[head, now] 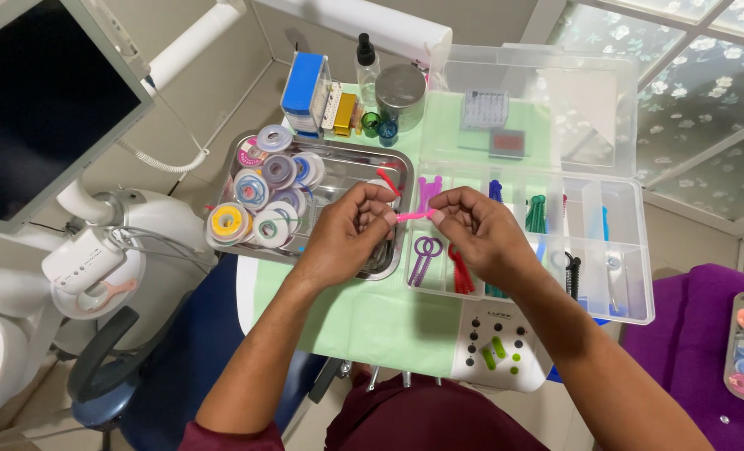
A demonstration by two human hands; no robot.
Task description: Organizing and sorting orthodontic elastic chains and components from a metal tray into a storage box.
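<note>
My left hand [349, 230] and my right hand [477, 230] each pinch one end of a short pink elastic strip [412, 216], stretched level between them. They hover over the gap between a steel tray [390, 160] and a clear compartment box [631, 250]. The tray holds several coloured spools [265, 188] on its left side. Below the strip, the box compartments hold purple ring pieces [426, 250] and red pieces [461, 271]. A red strip [389, 184] shows just behind my left hand's fingers.
A green cloth [389, 321] covers the stand with a white button panel [497, 351] at its front. Behind the tray stand a blue box [303, 83], a spray bottle [366, 63] and a round metal tin [400, 90]. A monitor [42, 100] hangs at left.
</note>
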